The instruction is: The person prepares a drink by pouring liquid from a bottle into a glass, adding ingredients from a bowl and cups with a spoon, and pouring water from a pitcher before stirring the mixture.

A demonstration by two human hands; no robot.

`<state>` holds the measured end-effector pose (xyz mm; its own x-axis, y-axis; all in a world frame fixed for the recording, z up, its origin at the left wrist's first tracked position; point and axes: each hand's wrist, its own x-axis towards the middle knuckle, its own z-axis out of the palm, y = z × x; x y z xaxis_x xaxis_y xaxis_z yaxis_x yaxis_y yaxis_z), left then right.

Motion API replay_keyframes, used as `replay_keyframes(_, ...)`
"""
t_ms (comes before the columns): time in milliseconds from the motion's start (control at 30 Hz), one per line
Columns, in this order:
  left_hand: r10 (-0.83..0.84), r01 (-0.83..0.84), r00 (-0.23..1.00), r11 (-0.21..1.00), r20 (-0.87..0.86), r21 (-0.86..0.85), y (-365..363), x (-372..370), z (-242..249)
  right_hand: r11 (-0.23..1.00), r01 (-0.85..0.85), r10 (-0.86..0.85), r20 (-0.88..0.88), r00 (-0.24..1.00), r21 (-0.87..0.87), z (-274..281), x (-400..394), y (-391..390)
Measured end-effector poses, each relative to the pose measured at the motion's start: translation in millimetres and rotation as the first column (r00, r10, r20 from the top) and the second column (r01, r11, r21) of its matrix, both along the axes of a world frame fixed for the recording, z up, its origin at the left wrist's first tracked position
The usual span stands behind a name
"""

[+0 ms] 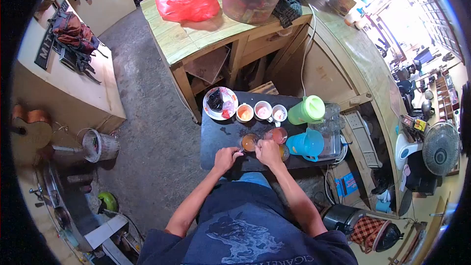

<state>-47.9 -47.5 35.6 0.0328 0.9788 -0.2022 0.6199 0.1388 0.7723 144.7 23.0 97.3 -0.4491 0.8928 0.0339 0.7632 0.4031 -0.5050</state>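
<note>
A clear glass mug [249,142] of orange-brown drink stands on the dark low table [216,140]. My left hand [227,159] is closed at the mug's near left side, its fingertips pinching what looks like the handle. My right hand [268,153] is closed against the mug's right side; whatever its fingers grip is hidden. Just beyond my right hand is a glass of reddish drink [279,135], and a glass with yellow contents [284,153] shows partly beside it. Behind the mug stand three white cups, a left cup [245,113], a middle cup [263,111] and a right cup [279,113], with pale contents.
A patterned plate [208,109] holding a black plastic bag sits at the table's far left. On the right stand a green pitcher [306,110], a blue pitcher [305,144] and a clear container [331,120]. Beyond is a wooden counter [179,44] with a red bag [186,0].
</note>
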Motion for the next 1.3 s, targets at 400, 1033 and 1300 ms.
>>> replay_keyframes(400, -0.014, 0.015, 1.000, 0.999, 0.028, -0.032, 2, -5, -1, 1.000, 0.011, -0.010, -0.044, 0.999, 0.029, -10, 1, 2)
replay_keyframes(1033, -0.123, 0.126, 0.990, 0.991, 0.063, -0.037, 16, -20, -9, 0.953, 0.129, -0.201, -0.252, 0.947, -0.275, -6, -9, 10)
replay_keyframes(1300, -0.112, 0.113, 0.993, 0.992, 0.034, -0.048, 19, -24, -11, 0.979, 0.016, -0.059, -0.209, 0.976, -0.201, -17, -1, 4)
